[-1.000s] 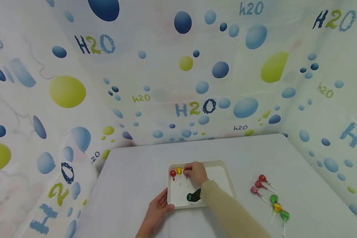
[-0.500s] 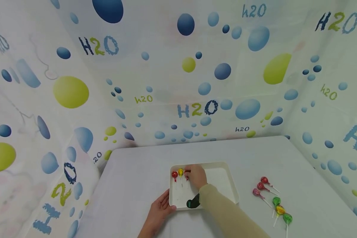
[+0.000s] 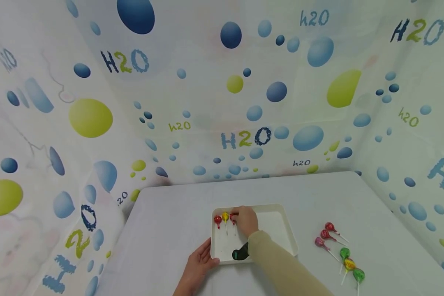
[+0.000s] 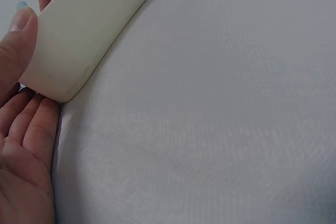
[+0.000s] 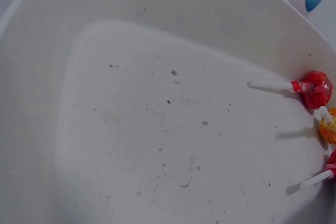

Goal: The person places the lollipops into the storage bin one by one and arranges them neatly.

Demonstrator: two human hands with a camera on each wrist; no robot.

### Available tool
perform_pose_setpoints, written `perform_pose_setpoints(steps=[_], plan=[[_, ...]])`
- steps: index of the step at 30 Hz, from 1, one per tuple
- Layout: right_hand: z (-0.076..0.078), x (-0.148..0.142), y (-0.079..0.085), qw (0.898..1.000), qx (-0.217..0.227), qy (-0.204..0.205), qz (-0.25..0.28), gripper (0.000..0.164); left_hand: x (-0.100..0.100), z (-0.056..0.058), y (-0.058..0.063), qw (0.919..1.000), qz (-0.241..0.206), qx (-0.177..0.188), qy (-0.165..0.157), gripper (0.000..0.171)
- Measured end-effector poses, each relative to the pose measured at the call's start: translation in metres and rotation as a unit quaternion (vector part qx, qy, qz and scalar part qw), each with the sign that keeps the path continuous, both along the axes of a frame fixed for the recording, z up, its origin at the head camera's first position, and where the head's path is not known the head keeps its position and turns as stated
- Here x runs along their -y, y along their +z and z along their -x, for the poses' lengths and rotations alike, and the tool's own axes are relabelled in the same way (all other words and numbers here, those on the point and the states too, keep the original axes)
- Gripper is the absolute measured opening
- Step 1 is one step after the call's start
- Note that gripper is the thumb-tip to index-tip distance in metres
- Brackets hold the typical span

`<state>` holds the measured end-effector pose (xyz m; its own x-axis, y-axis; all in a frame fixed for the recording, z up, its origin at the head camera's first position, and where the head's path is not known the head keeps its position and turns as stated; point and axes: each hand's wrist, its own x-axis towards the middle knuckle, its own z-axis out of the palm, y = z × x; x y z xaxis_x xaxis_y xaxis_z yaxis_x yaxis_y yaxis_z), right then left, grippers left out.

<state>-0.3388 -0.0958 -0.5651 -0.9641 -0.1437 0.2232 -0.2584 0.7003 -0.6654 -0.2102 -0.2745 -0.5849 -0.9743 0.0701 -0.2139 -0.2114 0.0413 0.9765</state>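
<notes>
A white rectangular tray (image 3: 260,260) lies on the table. My left hand (image 3: 197,265) holds its near left corner; in the left wrist view the thumb (image 4: 23,24) is at the rim and the fingers lie against the corner. Inside, at the far left, a red lollipop (image 3: 217,220) and a yellow lollipop (image 3: 225,216) lie side by side, sticks toward me. To their right my right hand (image 3: 247,220) pinches another red lollipop (image 3: 232,217) by its head, partly hidden by the fingers. The right wrist view shows the lollipops at its right edge, without the hand.
Right of the tray on the white table (image 3: 170,213) lie several lollipops: two red ones, a pink one (image 3: 320,242), a yellow one (image 3: 349,264) and two green ones, such as the nearest green lollipop (image 3: 359,275). A bubble-printed backdrop (image 3: 203,94) surrounds the table.
The head view has shifted slightly, so the scene sits a little lower and to the right. Both hands stay in place at the tray, and the lollipops have not visibly moved.
</notes>
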Motion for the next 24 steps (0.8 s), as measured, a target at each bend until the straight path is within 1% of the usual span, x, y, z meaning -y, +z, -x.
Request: perform_pose_setpoints(steps=[5,8,13,18,24], plan=[[0.001,-0.001,-0.002,1.0,-0.004,-0.005,0.009,0.01,-0.001,0.0,0.0,1.0,-0.001,-0.002,-0.001,0.09],[-0.001,-0.003,0.001,1.0,-0.001,-0.007,0.014,0.011,-0.001,-0.001,0.0,1.0,0.005,0.0,0.002,0.091],[-0.006,-0.015,0.011,0.999,0.024,0.0,0.031,0.016,-0.004,-0.001,0.0,0.9999,0.009,0.004,-0.003,0.09],[-0.003,-0.044,0.02,0.994,0.07,0.048,0.071,0.021,-0.004,-0.001,0.002,0.9998,0.02,0.002,-0.003,0.09],[0.001,-0.097,0.031,0.982,0.115,0.107,0.108,0.024,-0.002,-0.001,0.002,0.9996,0.029,0.001,-0.003,0.09]])
